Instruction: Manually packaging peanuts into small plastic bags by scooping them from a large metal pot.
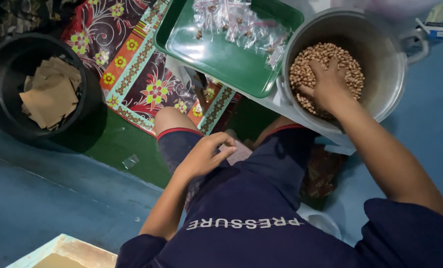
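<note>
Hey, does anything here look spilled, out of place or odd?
One thing: a small clear bag lies alone on the green floor, apart from the filled bags on the green tray. No nuts are spilled outside the pot.

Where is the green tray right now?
In the head view the green tray sits top centre on the flowered mat, just left of the metal pot of peanuts, with small clear bags on it.

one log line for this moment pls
right hand: in peanuts, metal pot | left hand: holds small bag | green tray: filled bags
</note>
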